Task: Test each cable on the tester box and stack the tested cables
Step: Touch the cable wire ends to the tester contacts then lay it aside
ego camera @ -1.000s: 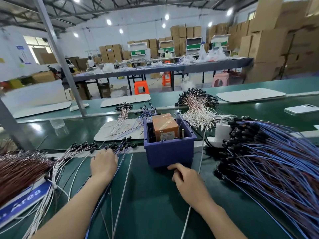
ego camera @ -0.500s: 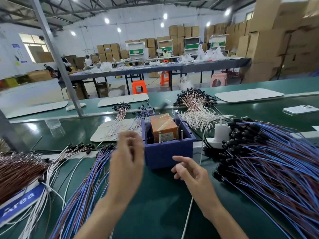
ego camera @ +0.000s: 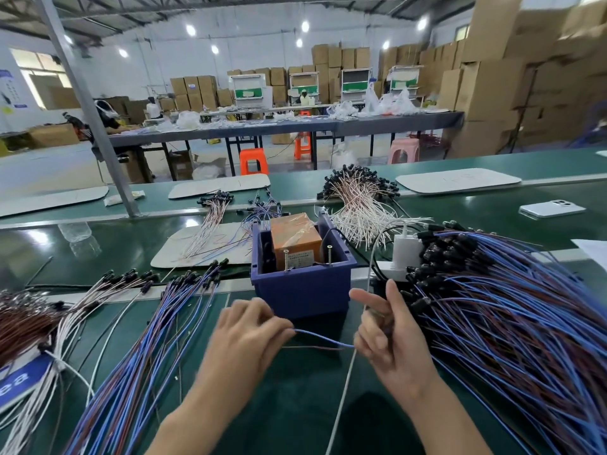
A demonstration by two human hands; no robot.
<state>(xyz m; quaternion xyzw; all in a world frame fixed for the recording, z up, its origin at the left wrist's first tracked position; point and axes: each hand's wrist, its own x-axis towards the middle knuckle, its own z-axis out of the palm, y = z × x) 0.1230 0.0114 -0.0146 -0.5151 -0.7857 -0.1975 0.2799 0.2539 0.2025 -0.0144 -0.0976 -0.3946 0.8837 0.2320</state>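
The tester box (ego camera: 302, 290) is a blue bin holding an orange block (ego camera: 295, 239) with two upright metal pins, in the middle of the green table. My left hand (ego camera: 249, 336) pinches one end of a blue cable (ego camera: 323, 339) just in front of the box. My right hand (ego camera: 387, 336) holds the cable's other end, thumb and forefinger raised. A big heap of blue and brown cables (ego camera: 509, 323) lies to the right. A fanned stack of blue cables (ego camera: 144, 356) lies to the left.
White and brown cable bundles (ego camera: 29, 323) lie at the far left. A white cord (ego camera: 345, 389) runs from a white charger (ego camera: 405, 251) down between my arms. More bundles (ego camera: 358, 205), a phone (ego camera: 551, 208) and white boards lie farther back. A steel post (ego camera: 92, 119) stands left.
My left hand left the blue stack on the left, swung right and now pinches a blue cable in front of the box. My right hand lifted off the table and holds its other end.
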